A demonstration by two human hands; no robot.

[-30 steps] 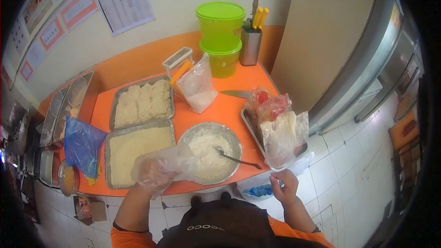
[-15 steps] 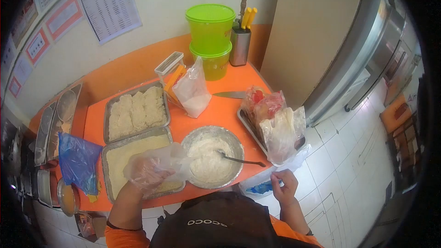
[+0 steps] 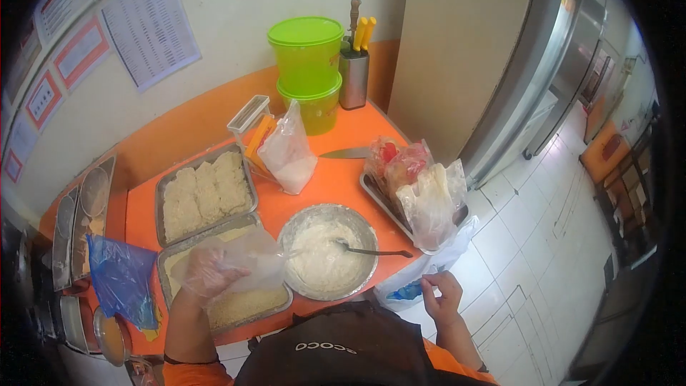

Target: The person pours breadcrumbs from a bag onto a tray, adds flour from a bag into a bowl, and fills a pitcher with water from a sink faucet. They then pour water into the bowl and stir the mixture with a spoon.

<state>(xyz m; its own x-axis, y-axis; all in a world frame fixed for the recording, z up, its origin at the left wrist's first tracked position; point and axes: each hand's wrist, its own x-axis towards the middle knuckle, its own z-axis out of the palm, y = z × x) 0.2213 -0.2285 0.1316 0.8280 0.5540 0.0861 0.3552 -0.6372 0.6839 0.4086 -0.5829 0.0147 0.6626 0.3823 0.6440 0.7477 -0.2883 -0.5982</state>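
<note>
My left hand (image 3: 214, 271) is over the lower tray (image 3: 289, 304), its fingers bent together in a clear plastic bag (image 3: 257, 257). The bag covers the hand, and its loose part reaches toward the bowl. That tray holds a layer of pale crumbs. Beside it stands a metal bowl (image 3: 370, 271) of white flour-like powder, with a black-handled utensil (image 3: 379, 251) resting in it. My right hand (image 3: 443, 297) is bare and hovers past the table's front edge, near a white plastic bag (image 3: 457, 250). Its thumb and fingers are curled together with nothing visible between them.
Behind is another tray (image 3: 251, 204) with coated pieces. A powder bag (image 3: 289, 157), a knife (image 3: 346, 152), green tubs (image 3: 307, 53) and a knife block (image 3: 354, 78) stand farther back. A tray with plastic bags (image 3: 429, 207) is at right, a blue bag (image 3: 125, 271) at left.
The view has shifted slightly. My left hand has moved a little left and up over the crumb tray, with the plastic bag still around it. My right hand stays nearly in place.
</note>
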